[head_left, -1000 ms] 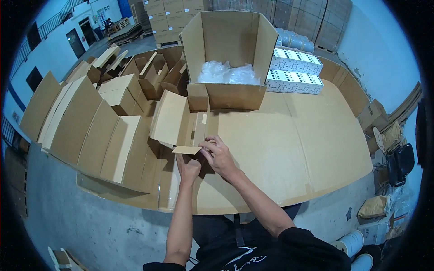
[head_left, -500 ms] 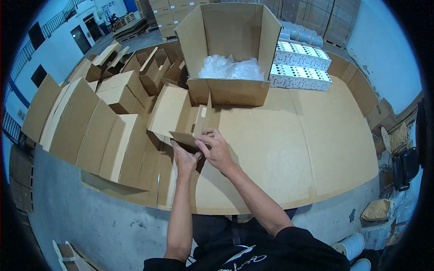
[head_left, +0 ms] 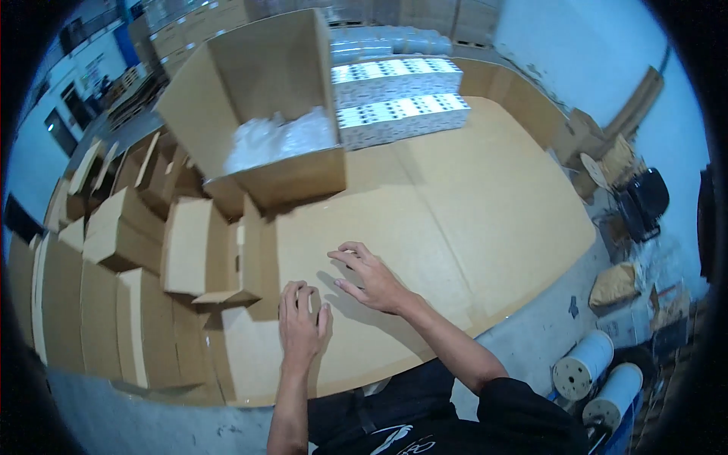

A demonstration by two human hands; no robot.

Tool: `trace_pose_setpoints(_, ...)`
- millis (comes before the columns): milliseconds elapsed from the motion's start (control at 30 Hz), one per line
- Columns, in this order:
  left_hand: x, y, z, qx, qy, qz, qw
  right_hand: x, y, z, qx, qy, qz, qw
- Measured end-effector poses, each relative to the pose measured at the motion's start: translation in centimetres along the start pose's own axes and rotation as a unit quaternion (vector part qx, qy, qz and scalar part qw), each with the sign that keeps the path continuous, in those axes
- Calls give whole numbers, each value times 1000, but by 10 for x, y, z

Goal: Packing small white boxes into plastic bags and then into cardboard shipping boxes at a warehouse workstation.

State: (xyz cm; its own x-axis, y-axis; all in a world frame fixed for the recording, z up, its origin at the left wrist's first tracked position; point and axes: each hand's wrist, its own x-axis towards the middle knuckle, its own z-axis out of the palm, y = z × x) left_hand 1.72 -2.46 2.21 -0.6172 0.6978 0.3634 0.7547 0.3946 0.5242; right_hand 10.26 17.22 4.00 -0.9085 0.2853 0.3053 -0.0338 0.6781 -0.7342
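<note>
My left hand (head_left: 302, 324) hovers over or rests on the cardboard-covered table, its fingers loosely bent and apart, with nothing in it. Right of it, my right hand (head_left: 373, 282) is spread above the tabletop, thumb and fingers apart, also holding nothing. Just left of my left hand stands a small open cardboard box (head_left: 188, 246), with a raised flap on its near side. Behind the box, a large open carton (head_left: 288, 180) contains clear plastic bags (head_left: 280, 140). Neither hand touches a box.
Several brown cardboard boxes (head_left: 106, 318) crowd the left side of the table (head_left: 425, 220). Two rows of white patterned packs (head_left: 402, 120) stand at the back, beside clear wrapped rolls (head_left: 387, 42). A black chair (head_left: 643, 201) and cable spools (head_left: 582, 365) are on the floor at right.
Both hands have let go of the small box's flap and moved away from it, to its right. My view has turned right, so the boxes appear farther left.
</note>
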Motion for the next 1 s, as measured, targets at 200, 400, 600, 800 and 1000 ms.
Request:
trace_pose_setpoints(200,95,-12,46,-47,7,52,998,-6,71,-78,-48,74,39,995)
trace_pose_setpoints(400,139,-38,65,-37,-2,-1,999,28,175,-173,-146,123,77,979)
trace_pose_setpoints(600,135,-26,55,-26,-19,26,999,91,254,-263,-246,197,154,936)
trace_pose_setpoints(800,140,-25,61,-46,-15,6,999,145,302,-310,-232,310,204,899)
trace_pose_setpoints(1000,151,-8,54,-40,-29,-18,999,151,336,-327,-280,300,230,882)
